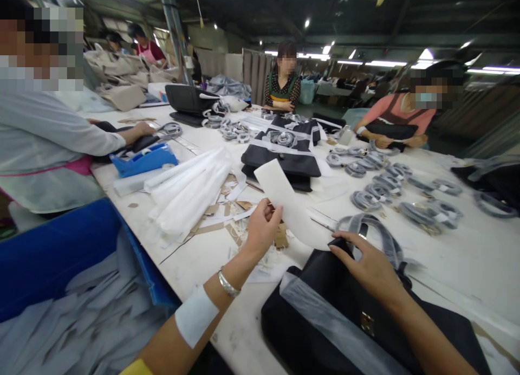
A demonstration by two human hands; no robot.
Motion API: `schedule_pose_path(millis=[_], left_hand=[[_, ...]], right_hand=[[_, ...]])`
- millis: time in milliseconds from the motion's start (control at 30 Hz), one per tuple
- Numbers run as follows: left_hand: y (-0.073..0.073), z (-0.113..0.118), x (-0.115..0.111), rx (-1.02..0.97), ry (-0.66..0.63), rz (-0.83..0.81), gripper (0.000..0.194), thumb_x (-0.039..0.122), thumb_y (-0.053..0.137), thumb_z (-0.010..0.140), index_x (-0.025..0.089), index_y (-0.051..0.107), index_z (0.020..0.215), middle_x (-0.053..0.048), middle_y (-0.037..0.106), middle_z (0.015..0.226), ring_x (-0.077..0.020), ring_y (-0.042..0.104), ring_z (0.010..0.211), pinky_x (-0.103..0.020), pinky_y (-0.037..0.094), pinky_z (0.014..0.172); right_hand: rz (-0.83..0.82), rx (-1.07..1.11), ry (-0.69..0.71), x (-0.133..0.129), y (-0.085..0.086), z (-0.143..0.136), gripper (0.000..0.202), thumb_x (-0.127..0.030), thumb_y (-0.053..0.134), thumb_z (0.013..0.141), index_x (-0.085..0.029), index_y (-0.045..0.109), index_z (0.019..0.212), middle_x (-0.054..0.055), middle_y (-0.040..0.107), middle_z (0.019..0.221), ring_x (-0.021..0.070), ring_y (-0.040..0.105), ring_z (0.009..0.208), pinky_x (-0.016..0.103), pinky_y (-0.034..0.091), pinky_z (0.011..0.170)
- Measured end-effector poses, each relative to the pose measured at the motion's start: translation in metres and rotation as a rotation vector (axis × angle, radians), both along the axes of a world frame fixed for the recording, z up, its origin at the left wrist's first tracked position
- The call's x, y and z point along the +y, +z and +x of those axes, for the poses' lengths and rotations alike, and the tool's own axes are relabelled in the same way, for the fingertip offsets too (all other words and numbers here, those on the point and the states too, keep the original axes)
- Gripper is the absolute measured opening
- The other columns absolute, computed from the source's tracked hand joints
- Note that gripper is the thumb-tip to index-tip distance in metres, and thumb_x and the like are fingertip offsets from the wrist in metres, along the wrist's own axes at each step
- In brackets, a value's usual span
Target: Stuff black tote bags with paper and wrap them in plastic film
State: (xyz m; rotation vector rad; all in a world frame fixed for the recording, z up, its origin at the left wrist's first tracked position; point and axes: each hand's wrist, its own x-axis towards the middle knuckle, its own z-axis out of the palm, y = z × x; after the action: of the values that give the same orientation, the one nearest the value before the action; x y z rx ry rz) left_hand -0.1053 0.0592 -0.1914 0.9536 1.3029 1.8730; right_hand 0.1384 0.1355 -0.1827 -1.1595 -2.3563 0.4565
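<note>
My left hand point(265, 226) pinches the edge of a long white sheet point(280, 193), which slants down toward the black bag. With its fingers and thumb closed on the top corner of that black bag point(325, 310), my right hand point(363, 258) is beside the sheet's lower end. The bag lies at the table's near edge, with a metal clasp point(367, 322) and a clear plastic-wrapped strip across it. A plastic-wrapped handle point(376, 231) stands up behind my right hand. Under my left hand are paper scraps and brown tags point(281, 237).
A blue bin point(60, 250) of white sheets stands at the lower left. White wrapping point(195, 188) and a blue tape dispenser point(144, 159) lie on the left. Wrapped straps point(368, 199) and black bags point(280, 161) spread beyond. Several people work around the table point(479, 256).
</note>
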Motion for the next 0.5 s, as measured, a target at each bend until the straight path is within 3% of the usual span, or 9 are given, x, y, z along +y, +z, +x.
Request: schedule_pose_path(millis=[133, 300, 400, 500], left_hand=[[0.013, 0.0, -0.001, 0.195, 0.087, -0.011, 0.021, 0.034, 0.057, 0.092, 0.02, 0.057, 0.107, -0.007, 0.07, 0.103, -0.02, 0.068, 0.096, -0.03, 0.056, 0.08], [0.027, -0.001, -0.006, 0.329, 0.172, 0.009, 0.02, 0.032, 0.056, 0.092, 0.02, 0.058, 0.108, -0.004, 0.068, 0.093, -0.0167, 0.065, 0.084, -0.026, 0.053, 0.075], [0.027, 0.002, -0.007, 0.413, 0.074, -0.058, 0.014, 0.03, 0.055, 0.092, 0.02, 0.059, 0.101, -0.002, 0.066, 0.084, -0.016, 0.064, 0.076, -0.024, 0.052, 0.069], [0.026, 0.002, -0.004, 0.674, -0.142, -0.191, 0.011, 0.024, 0.06, 0.088, 0.021, 0.055, 0.079, 0.002, 0.06, 0.069, -0.0153, 0.062, 0.066, -0.023, 0.048, 0.062]], right_hand=[[-0.028, 0.044, -0.011, -0.002, 0.008, 0.002, 0.027, -0.052, 0.056, 0.086, -0.026, 0.062, 0.089, 0.003, 0.071, 0.094, 0.0252, 0.066, 0.088, 0.038, 0.05, 0.081], [-0.126, 0.084, 0.033, -0.002, 0.004, 0.004, 0.02, -0.047, 0.054, 0.09, -0.026, 0.056, 0.089, 0.002, 0.072, 0.097, 0.0228, 0.067, 0.091, 0.034, 0.049, 0.082], [-0.11, 0.089, 0.012, -0.002, 0.002, 0.008, 0.022, -0.048, 0.055, 0.089, -0.027, 0.056, 0.091, 0.002, 0.072, 0.098, 0.0235, 0.066, 0.093, 0.035, 0.048, 0.084], [-0.069, 0.082, -0.001, -0.003, 0.002, 0.01, 0.023, -0.05, 0.057, 0.089, -0.026, 0.057, 0.092, 0.003, 0.072, 0.098, 0.0245, 0.066, 0.093, 0.035, 0.048, 0.082]])
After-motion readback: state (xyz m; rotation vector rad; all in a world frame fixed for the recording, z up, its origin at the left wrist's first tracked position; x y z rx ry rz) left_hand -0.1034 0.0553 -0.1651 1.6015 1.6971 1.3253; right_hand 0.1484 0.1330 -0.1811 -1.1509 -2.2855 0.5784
